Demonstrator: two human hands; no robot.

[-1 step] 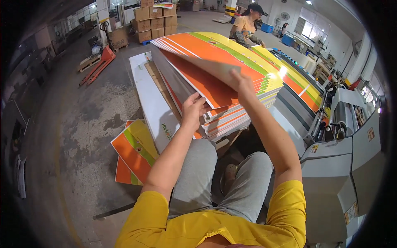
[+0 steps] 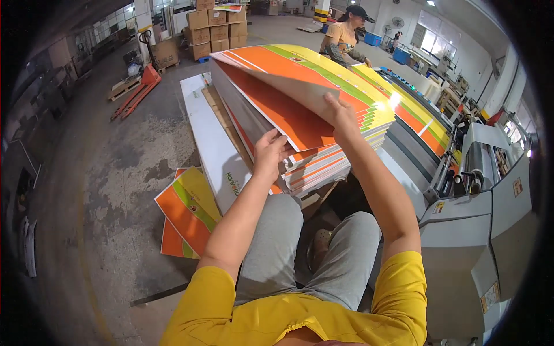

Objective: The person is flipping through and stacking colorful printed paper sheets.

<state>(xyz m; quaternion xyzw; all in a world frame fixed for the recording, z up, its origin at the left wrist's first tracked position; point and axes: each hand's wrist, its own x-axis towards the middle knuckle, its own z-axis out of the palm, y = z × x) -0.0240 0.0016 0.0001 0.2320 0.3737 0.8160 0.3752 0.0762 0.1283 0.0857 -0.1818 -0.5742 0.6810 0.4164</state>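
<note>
Right hand (image 2: 343,119) pinches the top sheet (image 2: 311,72) by its raised corner above the stack (image 2: 337,165), left hand (image 2: 270,155) touches the edge (can't tell if gripping), so imo gentle bending beats creasing.

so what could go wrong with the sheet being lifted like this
The lifted sheet is bent where the right hand holds it up, so it might crease. The left hand has its fingers at the edge of the stack, where a sheet's edge could nick them. The layers on the near side look uneven, so some might slip.
</note>
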